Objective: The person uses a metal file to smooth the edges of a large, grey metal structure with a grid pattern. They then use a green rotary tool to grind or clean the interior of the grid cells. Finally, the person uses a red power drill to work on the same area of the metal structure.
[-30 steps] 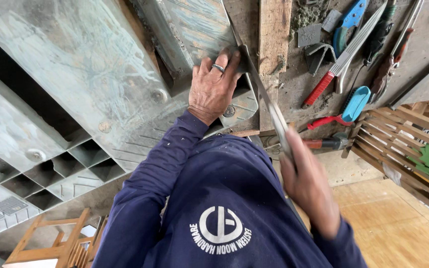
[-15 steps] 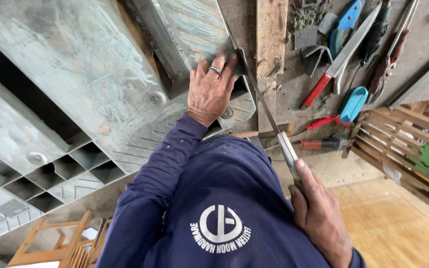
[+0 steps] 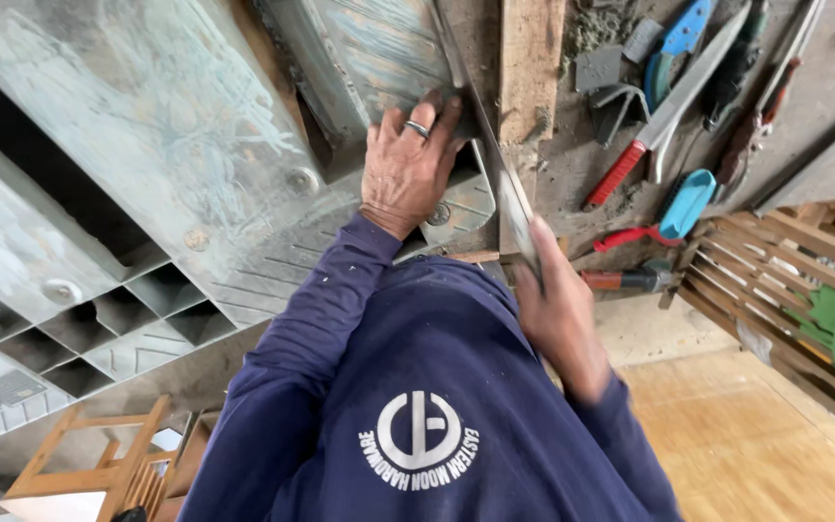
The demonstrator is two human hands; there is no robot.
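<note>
The right hand (image 3: 558, 324) has slid up the metal strip (image 3: 495, 164) it seemingly clasps, while the left hand (image 3: 408, 164) presses flat on the grey panel (image 3: 166, 126).

left hand (image 3: 406, 164) pressed flat, right hand (image 3: 558, 314) gripping

panel (image 3: 176, 145) | left hand (image 3: 406, 169) on its right edge | blade (image 3: 495, 164) just right of hand | tools (image 3: 669, 106) farther right | crate (image 3: 785, 290) beyond tools
</note>
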